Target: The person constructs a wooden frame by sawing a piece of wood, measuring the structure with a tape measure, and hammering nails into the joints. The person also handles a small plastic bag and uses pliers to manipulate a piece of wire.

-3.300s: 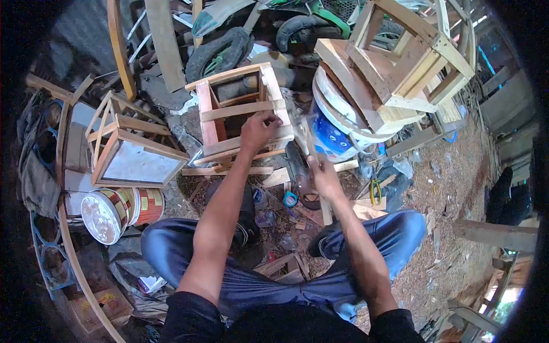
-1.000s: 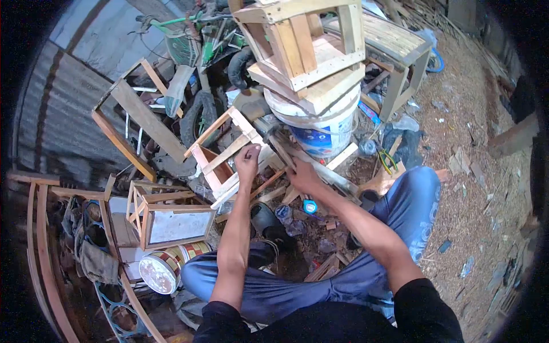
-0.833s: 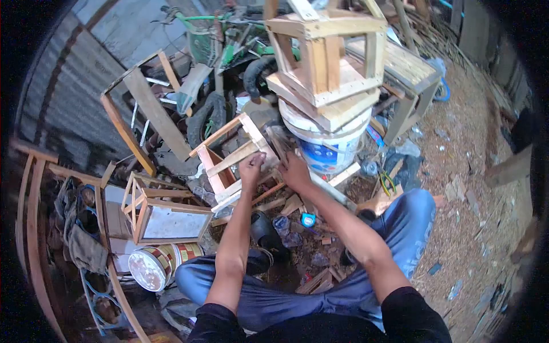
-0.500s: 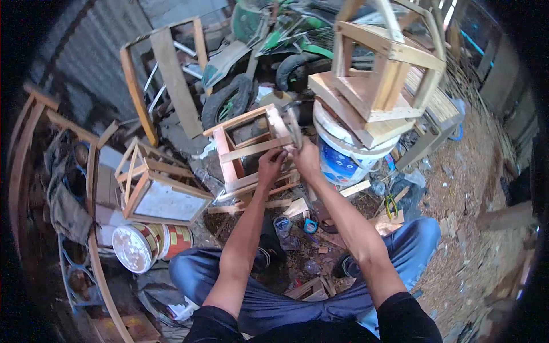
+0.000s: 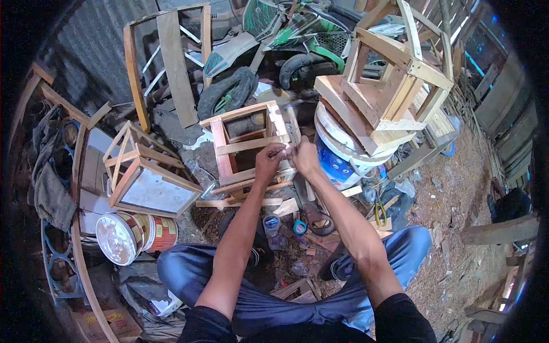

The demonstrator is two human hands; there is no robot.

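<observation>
A small wooden frame (image 5: 250,144) of pale slats stands on the ground in front of me. My left hand (image 5: 269,162) is closed in a pinch at the frame's right side, by the end of a cross slat. What its fingertips hold is too small to make out. Close beside it, my right hand (image 5: 303,156) is wrapped round a hammer (image 5: 294,123), whose upper part rises beyond the fist while the handle's lower end shows below it. The hands nearly meet and hide the slat's end.
To the right, a white and blue bucket (image 5: 335,166) carries boards and a larger wooden frame (image 5: 394,51). Another frame (image 5: 155,186) and a paint bucket (image 5: 117,239) lie left. A tape measure (image 5: 299,227), pliers (image 5: 380,214) and wood scraps are near my feet. Motorcycle parts (image 5: 229,91) lie behind.
The view has shifted slightly. Both hands stay at the frame's right side, the left still pinching and the right still gripping the hammer, which stands a little straighter beside the frame.
</observation>
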